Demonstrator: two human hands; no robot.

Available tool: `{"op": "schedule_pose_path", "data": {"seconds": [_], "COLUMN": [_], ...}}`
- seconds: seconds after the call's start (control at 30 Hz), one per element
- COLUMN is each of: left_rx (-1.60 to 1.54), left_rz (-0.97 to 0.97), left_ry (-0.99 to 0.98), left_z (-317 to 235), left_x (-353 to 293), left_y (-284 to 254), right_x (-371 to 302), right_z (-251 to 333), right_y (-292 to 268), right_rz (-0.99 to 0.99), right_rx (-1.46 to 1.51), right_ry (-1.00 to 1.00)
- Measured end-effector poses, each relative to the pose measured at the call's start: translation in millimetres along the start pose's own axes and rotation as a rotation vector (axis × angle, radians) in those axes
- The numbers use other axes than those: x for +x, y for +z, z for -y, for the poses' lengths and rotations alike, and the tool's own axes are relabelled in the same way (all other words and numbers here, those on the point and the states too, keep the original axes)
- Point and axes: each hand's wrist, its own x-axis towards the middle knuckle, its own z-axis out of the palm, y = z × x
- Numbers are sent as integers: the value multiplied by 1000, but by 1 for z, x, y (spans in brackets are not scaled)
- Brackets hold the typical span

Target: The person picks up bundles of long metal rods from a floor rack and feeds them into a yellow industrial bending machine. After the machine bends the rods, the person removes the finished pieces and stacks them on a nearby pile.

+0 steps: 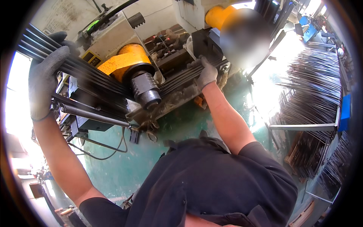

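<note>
Rods (87, 72) show on both sides of the nearer yellow clamp (126, 64), their length going sideways. Left hand (42, 83), left of the clamp, is curled around them; right hand (207, 73), right of it, touches them, but I cannot tell whether it grips.

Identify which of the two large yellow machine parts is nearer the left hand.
The yellow arm left of centre, bearing the ribbed metal cylinder; the other yellow part sits higher, right of centre, farther from the left hand and its rods.
</note>
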Motion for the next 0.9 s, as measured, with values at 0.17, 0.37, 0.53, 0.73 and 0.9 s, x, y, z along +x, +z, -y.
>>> {"op": "schedule_pose_path", "data": {"seconds": [0.17, 0.37, 0.53, 0.73, 0.9], "left_rx": [-66, 31, 106, 199, 214], "left_rz": [-26, -38, -43, -47, -53], "left_ry": [-66, -123, -190, -222, -196], "left_z": [1, -1, -1, 1, 3], "left_x": [1, 0, -3, -2, -1], "left_y": [4, 7, -1, -5, -8], "right_x": [6, 6, 2, 7, 11], "right_z": [1, 8, 13, 15, 13], "right_y": [-9, -11, -9, -17, -18], "right_rz": [47, 66, 74, 133, 137], "right_rx": [36, 57, 43, 22, 6], "right_ry": [32, 80, 120, 108, 88]}}
